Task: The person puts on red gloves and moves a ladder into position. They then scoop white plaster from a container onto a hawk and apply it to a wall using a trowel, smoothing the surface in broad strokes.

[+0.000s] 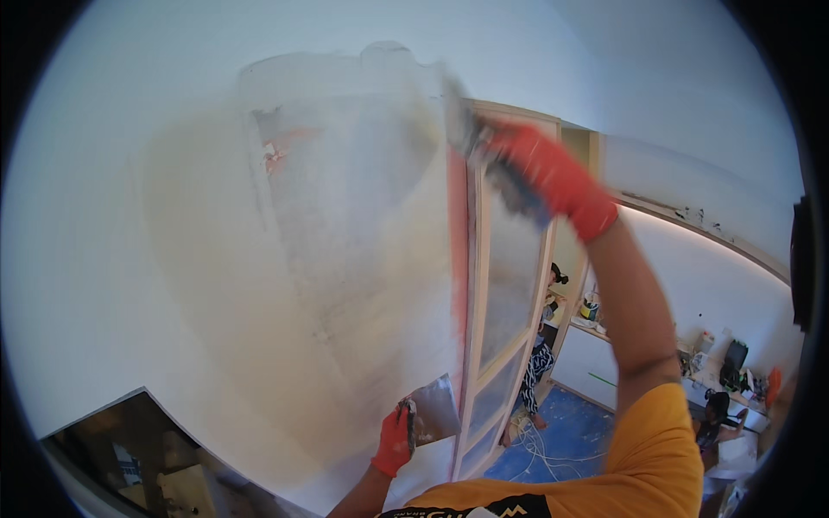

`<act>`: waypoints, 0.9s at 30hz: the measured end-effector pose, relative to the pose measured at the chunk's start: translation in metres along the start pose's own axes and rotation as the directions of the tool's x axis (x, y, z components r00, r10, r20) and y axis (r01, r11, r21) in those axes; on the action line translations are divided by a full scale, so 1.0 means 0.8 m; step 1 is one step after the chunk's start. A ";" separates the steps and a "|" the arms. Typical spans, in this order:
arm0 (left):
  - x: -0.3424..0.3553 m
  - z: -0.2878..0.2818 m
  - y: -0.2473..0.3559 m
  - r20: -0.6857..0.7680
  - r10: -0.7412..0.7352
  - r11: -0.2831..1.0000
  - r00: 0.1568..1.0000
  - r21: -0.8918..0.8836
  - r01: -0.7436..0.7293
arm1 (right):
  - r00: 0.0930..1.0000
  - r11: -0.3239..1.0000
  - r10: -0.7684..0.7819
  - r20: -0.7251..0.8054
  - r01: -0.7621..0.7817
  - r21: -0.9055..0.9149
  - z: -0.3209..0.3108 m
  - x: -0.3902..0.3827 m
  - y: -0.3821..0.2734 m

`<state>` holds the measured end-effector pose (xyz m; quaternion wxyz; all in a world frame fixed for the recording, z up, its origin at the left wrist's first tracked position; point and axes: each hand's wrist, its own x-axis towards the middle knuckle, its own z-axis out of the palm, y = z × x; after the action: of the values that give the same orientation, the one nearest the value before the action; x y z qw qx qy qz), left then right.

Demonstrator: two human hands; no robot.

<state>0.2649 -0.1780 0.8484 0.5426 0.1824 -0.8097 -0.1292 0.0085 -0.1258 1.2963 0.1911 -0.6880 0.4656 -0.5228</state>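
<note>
My right hand (548, 177), in a red and dark work glove, is raised high and closed round a putty knife (460, 110). Motion smears its blade, which is at the wall near the door frame's upper corner; I cannot tell whether it touches. Lower down, my left hand (394, 442), gloved alike, grips a broad, flat metal plate (434, 409) with smears on it. Its handle, if any, is hidden. Before me the white wall (363, 233) carries a large beige-grey patch of filler, with a torn reddish spot at its upper left.
A wooden-framed glazed door (507, 285) stands right of the patch, beside a reddish strip (460, 233). Beyond it are a person in patterned trousers (537, 367), loose white cables (540, 449) on a blue floor covering (570, 423), and a cluttered counter (717, 384). A dark opening (129, 449) lies lower left.
</note>
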 end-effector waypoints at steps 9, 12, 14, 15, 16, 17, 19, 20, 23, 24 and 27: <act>0.022 0.001 0.032 0.253 -0.656 0.400 0.711 -0.682 0.612 | 0.993 0.997 -0.001 0.116 0.010 -0.080 -0.130 0.124 -0.091; 0.012 0.003 0.021 0.173 -0.593 0.546 0.786 -0.631 0.551 | 0.983 0.997 0.077 0.166 -0.072 -0.039 -0.117 0.137 -0.103; -0.008 0.018 -0.007 0.101 -0.496 0.700 0.863 -0.542 0.465 | 0.989 0.997 0.070 0.132 -0.063 -0.054 -0.104 0.136 -0.106; -0.013 0.022 -0.011 0.108 -0.494 0.696 0.863 -0.545 0.467 | 0.980 0.998 0.060 0.188 -0.059 -0.007 -0.102 0.132 -0.110; -0.011 0.021 -0.007 0.194 -0.584 0.531 0.788 -0.643 0.552 | 0.970 0.998 0.047 0.241 -0.058 0.039 -0.098 0.125 -0.114; -0.010 0.022 -0.003 0.296 -0.647 0.341 0.703 -0.712 0.614 | 0.956 0.995 0.032 0.291 -0.060 0.086 -0.095 0.117 -0.118; -0.014 0.029 -0.010 -0.131 -0.230 0.955 0.964 -0.219 0.198 | 0.925 0.999 -0.040 0.378 0.032 0.027 -0.068 0.113 -0.135; -0.016 0.025 -0.015 -0.129 -0.084 0.993 0.988 -0.092 0.072 | 0.905 0.997 -0.075 0.420 0.081 0.004 -0.045 0.112 -0.152; -0.010 0.008 -0.022 0.042 0.022 0.979 0.999 -0.203 -0.013 | 0.902 0.999 0.004 0.431 -0.022 0.037 0.018 0.095 -0.198; -0.009 0.000 -0.023 -0.019 0.056 0.992 0.998 -0.116 -0.058 | 0.867 0.998 -0.025 0.498 -0.003 0.056 0.040 0.100 -0.214; 0.008 0.029 -0.002 -0.121 0.144 0.979 0.982 -0.128 -0.159 | 0.739 0.950 -0.219 0.637 0.312 -0.035 0.044 0.091 -0.226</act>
<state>0.2413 -0.1822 0.8446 0.6063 0.0894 -0.7790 -0.1326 0.1211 -0.1054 1.4580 0.2095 -0.8930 0.3081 -0.2526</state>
